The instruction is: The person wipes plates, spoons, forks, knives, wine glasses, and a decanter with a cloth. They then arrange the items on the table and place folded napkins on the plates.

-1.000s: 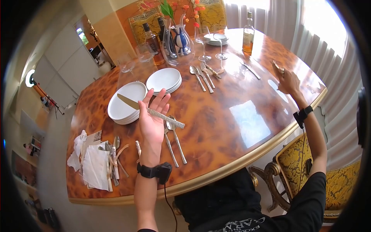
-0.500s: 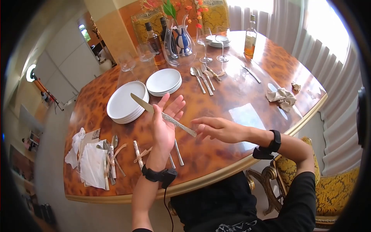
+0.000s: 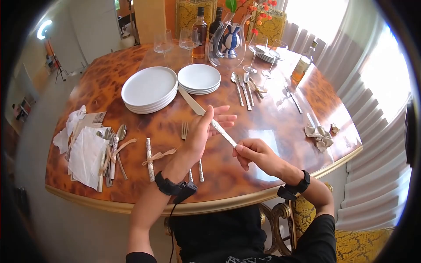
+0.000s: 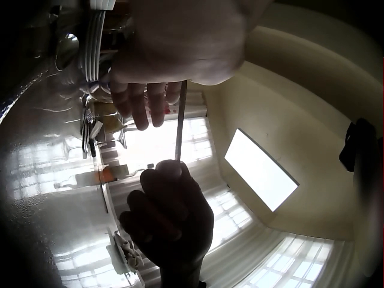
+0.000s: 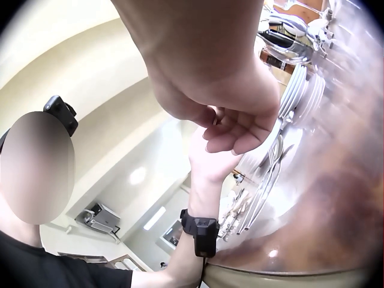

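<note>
A table knife [image 3: 223, 132] with a pale textured handle slants in front of me, its blade toward the plates. My left hand [image 3: 205, 131] holds it near the neck between thumb and palm, the other fingers stretched out. At the handle's end my right hand [image 3: 256, 154] pinches it between thumb and curled fingers. In the left wrist view, the thin knife [image 4: 180, 129] runs from the left palm down to the right fist [image 4: 171, 216]. Below the left hand lie a fork [image 3: 184, 129] and another utensil [image 3: 201, 170], partly covered by that hand and wrist.
Stacked white plates [image 3: 149, 86] and smaller plates [image 3: 199, 78] stand beyond the left hand. Cutlery [image 3: 245, 87], a glass decanter [image 3: 215, 52], bottles [image 3: 199, 35] and wine glasses sit farther back. Napkins [image 3: 87, 153] and a ribbon-tied roll [image 3: 150, 160] are at left, crumpled cloth [image 3: 321, 136] at right.
My right hand has come from the table's far right, leaving crumpled cloth there, and now pinches the knife's handle end. The left hand with the knife has moved right; the head view has shifted.
</note>
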